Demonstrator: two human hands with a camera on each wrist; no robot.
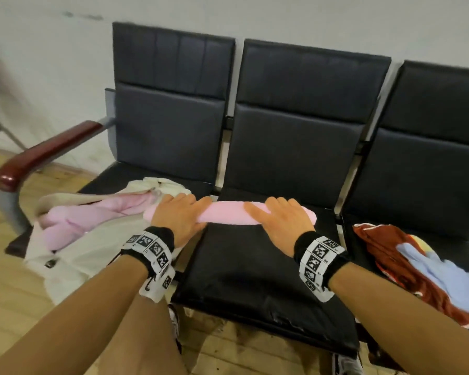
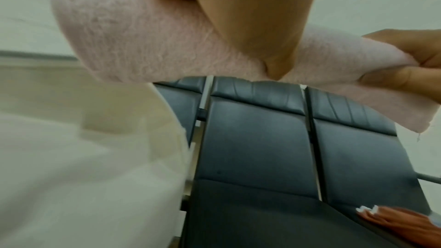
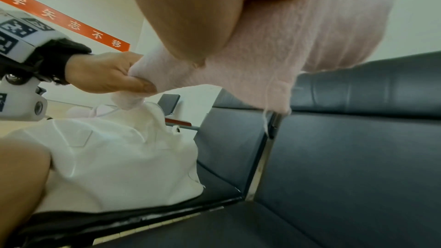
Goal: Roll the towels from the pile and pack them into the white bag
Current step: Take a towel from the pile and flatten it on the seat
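A rolled pink towel (image 1: 228, 215) stretches sideways across the back of the middle seat. My left hand (image 1: 182, 215) grips its left end and my right hand (image 1: 279, 217) grips its right end, fingers curled over the roll. In the wrist views the pink towel (image 2: 143, 44) (image 3: 274, 54) hangs clear above the seat cushions. The white bag (image 1: 73, 255) lies open on the left seat with pink towels (image 1: 73, 220) inside. The pile on the right seat holds a red-brown towel (image 1: 406, 261) and a light blue towel (image 1: 444, 277).
Three black padded seats (image 1: 255, 272) stand joined in a row against a white wall. A dark red armrest (image 1: 46, 152) juts out at the left end. Wooden floor lies in front, and shoes (image 1: 347, 364) show below the seat edge.
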